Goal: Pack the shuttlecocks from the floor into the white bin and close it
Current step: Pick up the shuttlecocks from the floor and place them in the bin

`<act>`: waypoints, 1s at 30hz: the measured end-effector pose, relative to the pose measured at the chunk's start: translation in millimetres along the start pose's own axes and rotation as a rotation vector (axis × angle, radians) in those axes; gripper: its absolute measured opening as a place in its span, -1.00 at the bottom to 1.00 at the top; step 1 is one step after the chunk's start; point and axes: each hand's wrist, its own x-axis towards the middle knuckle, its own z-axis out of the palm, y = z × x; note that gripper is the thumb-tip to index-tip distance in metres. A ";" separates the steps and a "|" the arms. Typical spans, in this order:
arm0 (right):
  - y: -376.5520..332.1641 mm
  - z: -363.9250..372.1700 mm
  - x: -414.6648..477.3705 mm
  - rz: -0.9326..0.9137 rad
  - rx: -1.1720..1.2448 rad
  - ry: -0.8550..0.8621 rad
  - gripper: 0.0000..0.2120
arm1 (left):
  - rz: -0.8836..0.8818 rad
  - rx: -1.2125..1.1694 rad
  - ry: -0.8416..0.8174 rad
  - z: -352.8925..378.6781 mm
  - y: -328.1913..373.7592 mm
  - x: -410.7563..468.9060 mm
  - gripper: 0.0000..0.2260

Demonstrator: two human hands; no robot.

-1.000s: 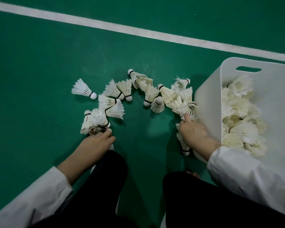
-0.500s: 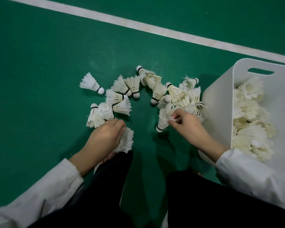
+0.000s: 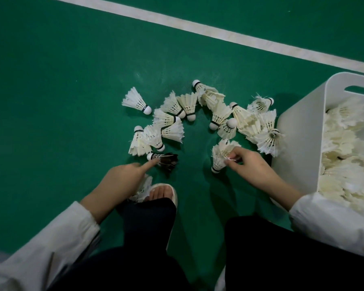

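Head view, gathering step. Fingertips [image 3: 236, 157] of our right hand [image 3: 250, 166] pinch a white feathered shuttlecock [image 3: 220, 153]. The forefinger [image 3: 147, 164] of our left hand [image 3: 124, 179] touches a dark-feathered shuttlecock [image 3: 165, 161], and its other fingers curl over a tucked white shuttlecock [image 3: 144, 185]. Loose white shuttlecocks [image 3: 219, 116] lie on the green court floor [image 3: 72, 101] beside the part-filled, open white plastic bin [image 3: 298, 143]. The next move, we judge, is to carry both catches over the bin's rim.

the bare left grip [image 3: 122, 179] reaches forward from a white long sleeve [image 3: 51, 244], forefinger straight, the other fingers curled round a white feather shuttlecock [image 3: 143, 186] under the palm. the bare right grip [image 3: 249, 164], wrist angled inward, pinches a second white feather shuttlecock [image 3: 220, 153] by its feathers between thumb and fingertips.
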 end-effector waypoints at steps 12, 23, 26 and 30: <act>0.9 -10.7 0.4 -0.061 0.059 0.060 -0.91 | 0.226 0.186 0.049 -6.4 26.0 40.5 -0.51; -0.1 -10.1 -0.1 -0.076 0.036 0.038 -0.93 | 0.195 -0.237 0.298 -43.2 34.1 34.6 -0.84; -1.4 -15.5 -3.1 -0.096 0.027 0.052 -0.87 | 0.187 -0.322 0.284 -63.1 42.0 38.3 -0.87; -5.3 -28.9 -7.3 -0.157 0.016 0.113 -0.84 | 0.174 -0.321 0.286 -89.2 56.1 46.5 -0.84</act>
